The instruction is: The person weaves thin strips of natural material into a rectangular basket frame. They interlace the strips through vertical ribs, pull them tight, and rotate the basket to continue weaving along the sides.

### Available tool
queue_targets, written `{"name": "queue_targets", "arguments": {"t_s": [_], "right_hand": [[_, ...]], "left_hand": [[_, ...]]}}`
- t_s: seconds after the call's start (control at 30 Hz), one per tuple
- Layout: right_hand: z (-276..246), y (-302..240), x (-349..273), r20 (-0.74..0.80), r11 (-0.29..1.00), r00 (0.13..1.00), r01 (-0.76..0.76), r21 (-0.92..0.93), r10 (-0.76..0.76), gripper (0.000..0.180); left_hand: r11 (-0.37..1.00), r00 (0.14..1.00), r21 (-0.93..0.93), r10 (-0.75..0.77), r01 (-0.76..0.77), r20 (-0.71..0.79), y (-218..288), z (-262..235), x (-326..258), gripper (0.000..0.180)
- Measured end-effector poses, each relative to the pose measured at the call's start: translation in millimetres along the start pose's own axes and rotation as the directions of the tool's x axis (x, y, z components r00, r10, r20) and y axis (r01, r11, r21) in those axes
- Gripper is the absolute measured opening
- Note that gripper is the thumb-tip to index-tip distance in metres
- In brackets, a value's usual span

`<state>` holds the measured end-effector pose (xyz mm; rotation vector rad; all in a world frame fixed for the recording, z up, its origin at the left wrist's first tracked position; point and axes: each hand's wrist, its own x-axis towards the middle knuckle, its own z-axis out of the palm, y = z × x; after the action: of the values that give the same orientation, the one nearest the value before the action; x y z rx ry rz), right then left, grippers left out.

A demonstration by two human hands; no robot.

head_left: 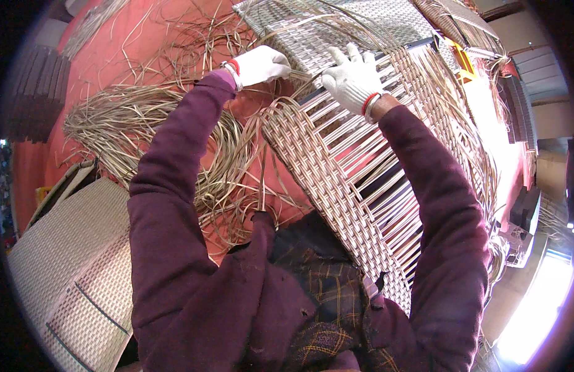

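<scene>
My left hand (262, 66), in a white knit glove with a red cuff edge, is closed on tan flat weaving strands (301, 75) that run from its fingertips toward the right. My right hand (354, 79), gloved alike, has its fingers spread and lies over the upper end of a woven panel (327, 164). Its thumb is close to the strands' far end; whether it touches them I cannot tell. The panel leans slantwise before me, with a tightly woven brown-and-cream band along its left side and bare parallel strands (386, 180) across its middle.
A large heap of loose strands (129, 115) spreads over the red surface (35, 164) on the left. Another woven panel (287, 28) lies beyond my hands. A beige woven piece (76, 266) stands at lower left. Dark stacked pieces (35, 93) sit at far left, and something yellow (463, 62) at upper right.
</scene>
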<state>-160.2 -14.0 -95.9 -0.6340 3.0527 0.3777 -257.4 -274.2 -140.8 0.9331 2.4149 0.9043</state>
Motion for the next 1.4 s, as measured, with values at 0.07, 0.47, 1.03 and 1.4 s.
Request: {"name": "queue_targets", "arguments": {"t_s": [0.07, 0.47, 1.03, 1.4], "right_hand": [[1, -2, -1, -0.009, 1.000, 1.000, -0.001, 0.006, 0.001, 0.048], [-23, -2, 32, 0.308, 0.987, 0.951, -0.050, 0.151, 0.001, 0.048], [-3, 2, 4, -0.250, 0.535, 0.907, 0.032, 0.844, 0.340, 0.031], [-36, -21, -86, 0.096, 0.227, 0.862, -0.236, 0.945, 0.497, 0.031]], "left_hand": [[0.977, 0.995, -0.203, -0.040, 0.059, 0.095, -3, 7, 6, 0.032], [0.839, 0.987, -0.531, -0.042, 0.119, 0.155, -1, 32, 18, 0.032], [0.959, 0.835, -0.101, 0.177, -0.266, -0.521, 70, 26, -19, 0.031], [0.886, 0.950, -0.344, 0.303, -0.311, -0.079, 126, 32, -26, 0.031]]}}
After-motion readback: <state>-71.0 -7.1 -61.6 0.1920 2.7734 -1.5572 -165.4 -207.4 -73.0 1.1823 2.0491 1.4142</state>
